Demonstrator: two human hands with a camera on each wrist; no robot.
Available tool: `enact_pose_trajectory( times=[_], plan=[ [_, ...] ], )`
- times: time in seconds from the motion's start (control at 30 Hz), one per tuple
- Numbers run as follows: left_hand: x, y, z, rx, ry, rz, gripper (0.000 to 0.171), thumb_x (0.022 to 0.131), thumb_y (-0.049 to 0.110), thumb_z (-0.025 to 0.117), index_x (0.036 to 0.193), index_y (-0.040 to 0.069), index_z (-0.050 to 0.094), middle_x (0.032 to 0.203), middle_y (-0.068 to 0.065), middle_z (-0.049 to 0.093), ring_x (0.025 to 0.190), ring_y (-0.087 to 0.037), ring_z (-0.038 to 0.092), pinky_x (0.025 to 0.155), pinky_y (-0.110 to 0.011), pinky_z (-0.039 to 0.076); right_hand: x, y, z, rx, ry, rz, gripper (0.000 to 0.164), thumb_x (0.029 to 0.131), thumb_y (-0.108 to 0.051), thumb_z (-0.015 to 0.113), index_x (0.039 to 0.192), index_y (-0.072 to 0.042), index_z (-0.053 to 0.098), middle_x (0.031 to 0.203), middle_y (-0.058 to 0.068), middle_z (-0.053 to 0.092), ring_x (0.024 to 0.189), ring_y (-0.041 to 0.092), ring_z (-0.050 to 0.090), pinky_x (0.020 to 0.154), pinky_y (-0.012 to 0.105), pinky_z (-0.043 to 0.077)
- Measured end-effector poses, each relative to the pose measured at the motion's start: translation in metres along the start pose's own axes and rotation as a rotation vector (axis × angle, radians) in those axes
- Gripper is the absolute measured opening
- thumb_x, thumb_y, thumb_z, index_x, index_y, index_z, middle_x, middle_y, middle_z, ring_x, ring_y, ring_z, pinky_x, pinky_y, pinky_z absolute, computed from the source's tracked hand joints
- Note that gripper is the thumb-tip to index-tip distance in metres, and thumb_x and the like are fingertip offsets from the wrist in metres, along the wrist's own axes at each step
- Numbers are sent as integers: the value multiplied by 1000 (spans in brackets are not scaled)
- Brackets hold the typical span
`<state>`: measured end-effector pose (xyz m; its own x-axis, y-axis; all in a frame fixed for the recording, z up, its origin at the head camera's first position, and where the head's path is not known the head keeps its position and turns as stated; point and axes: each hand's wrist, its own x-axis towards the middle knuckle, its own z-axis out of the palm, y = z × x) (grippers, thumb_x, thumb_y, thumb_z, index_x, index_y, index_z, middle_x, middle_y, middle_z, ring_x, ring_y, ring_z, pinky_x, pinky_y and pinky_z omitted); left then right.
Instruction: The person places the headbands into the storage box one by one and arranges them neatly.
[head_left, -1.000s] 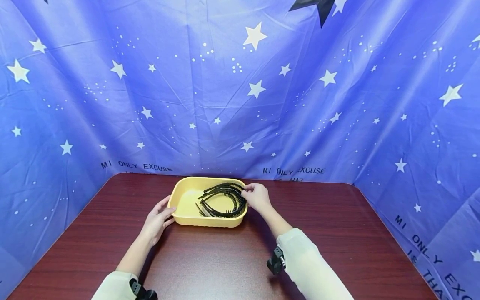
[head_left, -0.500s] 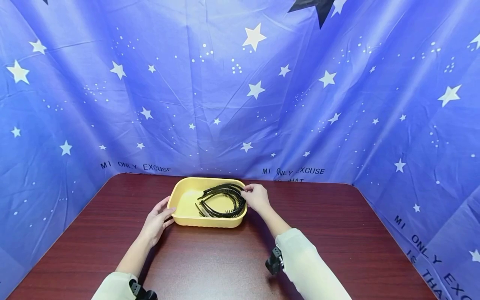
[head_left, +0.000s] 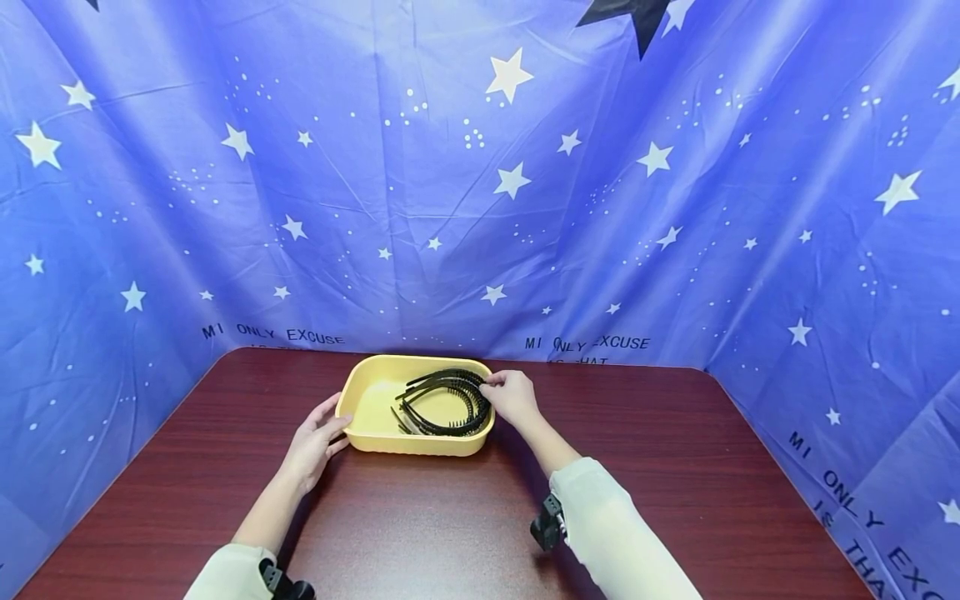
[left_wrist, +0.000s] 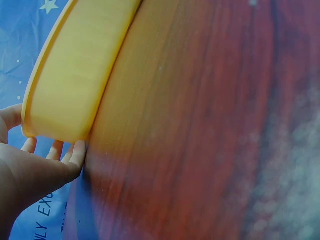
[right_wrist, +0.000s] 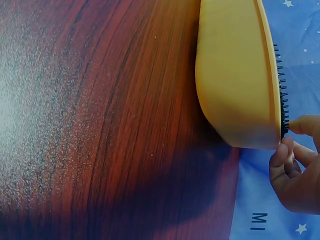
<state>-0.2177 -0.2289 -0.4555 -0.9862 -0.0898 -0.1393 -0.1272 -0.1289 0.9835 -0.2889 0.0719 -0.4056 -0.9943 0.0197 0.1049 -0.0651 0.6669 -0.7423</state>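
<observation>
A shallow yellow plastic tray [head_left: 375, 442] sits on the table, holding several black toothed headbands [head_left: 438, 428] heaped in its right half. My left hand [head_left: 311, 446] grips the tray's left end, thumb over the rim and fingers against the outer wall. In the left wrist view those fingers [left_wrist: 77, 154] touch the end wall. At the opposite end, my right hand [head_left: 513, 397] pinches the curve of a headband at the rim. The right wrist view shows the headband's teeth [right_wrist: 282, 82] standing above the tray's edge beside the fingertips. How many bands it pinches is hidden.
The dark red wood-grain table [head_left: 420, 525] extends around the tray on all sides. Behind it hangs a blue curtain [head_left: 420, 208] with white stars, close to the tray's far side. Small black cameras [head_left: 549, 522] are strapped to both sleeves.
Almost nothing differs. Both hands keep their places at the tray's ends, and the headbands stay in the right half with at most a very slight shift.
</observation>
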Motion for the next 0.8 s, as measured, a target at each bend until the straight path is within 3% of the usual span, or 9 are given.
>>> enact_pose_trajectory(
  times=[0.1,0.3,0.47,0.57,0.7,0.8],
  plan=[
    [0,0,0,1,1,10,62,93,12,53,147,9,23,104,9,51,91,2,60,81,-21,49,0,1,-1,10,6,-14,20,80,-19,67,94,-6,73,84,7,69,76,16,61,71,29,49],
    [-1,1,-1,-1,-2,20,63,94,13,53,148,7,21,104,7,50,91,3,60,80,-20,49,0,7,-9,48,47,-62,18,80,-21,64,89,-9,73,80,4,69,74,17,61,69,30,48],
    [-1,3,-3,11,1,8,64,95,15,53,149,10,19,104,7,50,92,2,59,82,-21,49,0,11,-21,34,69,-15,22,85,-21,60,96,-7,72,94,10,71,89,25,64,82,39,49],
    [-1,5,-3,34,21,-5,65,95,17,53,149,11,19,118,-2,50,95,2,57,82,-21,48,0,15,-31,-8,90,0,25,87,-24,58,101,-8,71,100,10,70,94,26,63,85,40,47],
    [-3,14,-2,149,69,3,63,97,22,50,149,9,18,143,-18,37,109,-7,51,84,-22,47,0,21,-46,-86,124,-3,30,89,-30,56,106,-11,69,107,10,68,97,27,62,83,43,47],
    [-2,26,0,313,122,84,59,98,27,48,147,7,23,146,-22,33,122,-22,44,94,-32,44,0,25,-59,-158,162,-20,33,90,-33,53,111,-12,67,109,12,65,98,29,61,81,45,47]
  ],
)
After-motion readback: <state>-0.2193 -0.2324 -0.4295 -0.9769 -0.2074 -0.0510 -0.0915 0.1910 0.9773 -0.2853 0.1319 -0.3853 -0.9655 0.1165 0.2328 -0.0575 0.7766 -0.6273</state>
